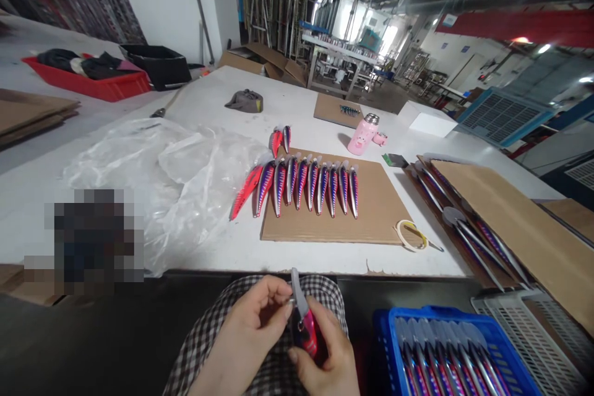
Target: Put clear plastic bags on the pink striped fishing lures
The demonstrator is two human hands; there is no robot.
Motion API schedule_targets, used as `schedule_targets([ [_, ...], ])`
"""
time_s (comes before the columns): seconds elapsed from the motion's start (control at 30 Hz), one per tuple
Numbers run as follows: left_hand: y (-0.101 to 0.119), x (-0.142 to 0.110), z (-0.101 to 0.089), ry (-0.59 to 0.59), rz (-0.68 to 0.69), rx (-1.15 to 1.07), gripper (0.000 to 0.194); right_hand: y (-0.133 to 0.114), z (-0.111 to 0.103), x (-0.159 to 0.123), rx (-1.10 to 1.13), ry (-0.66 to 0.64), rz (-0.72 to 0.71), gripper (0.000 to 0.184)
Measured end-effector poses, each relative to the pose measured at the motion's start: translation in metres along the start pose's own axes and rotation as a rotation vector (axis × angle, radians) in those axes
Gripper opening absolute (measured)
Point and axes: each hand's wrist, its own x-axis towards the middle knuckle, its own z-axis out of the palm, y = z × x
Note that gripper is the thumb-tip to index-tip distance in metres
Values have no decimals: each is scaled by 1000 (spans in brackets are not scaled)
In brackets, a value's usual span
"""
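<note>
Just above my lap, my left hand [253, 334] and my right hand [325, 352] both grip a pink-and-red fishing lure [304, 328], whose clear lip points upward. The left fingertips pinch a small metal part at the lure's side, too small to identify. Beyond the table edge, a row of several striped fishing lures [301, 189] lies on a cardboard sheet [375, 210]. More striped lures stand in a blue plastic basket [464, 346] to the right of my right hand.
A crumpled plastic bag [162, 185] lies left of the cardboard on the white table [223, 253]. Further lures lie under a cardboard sheet [464, 223] at right. A white crate [533, 334], tape roll [411, 235] and pink pig bottle [364, 136] stand nearby.
</note>
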Motion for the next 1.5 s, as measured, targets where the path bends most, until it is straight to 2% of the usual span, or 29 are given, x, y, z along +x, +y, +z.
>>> schedule_targets([
  [0.2, 3, 0, -6, -78, -31, 29, 6, 1, -3, 1, 32, -51, -12, 69],
  [0.47, 3, 1, -10, -176, -101, -68, 8, -10, -13, 10, 86, -144, 70, 66],
  [0.77, 8, 5, -11, -167, -115, -60, 12, -9, -21, 19, 50, -233, 26, 68],
  [0.87, 5, 6, -11, -167, -109, -116, 16, -12, -22, 20, 64, -275, 56, 68],
  [1.0, -6, 9, -9, -139, -75, -151, 16, -23, -23, 23, 163, -235, 147, 69],
  [1.1, -10, 10, -10, -97, 42, -48, 11, -26, -22, 24, 241, -246, 184, 68],
  [1.23, -7, 7, -11, -19, 228, 262, 7, -22, -20, 23, 272, -233, 174, 66],
  [1.5, -5, -3, -9, 33, 288, 507, 14, -13, -16, 18, 192, -129, 134, 63],
])
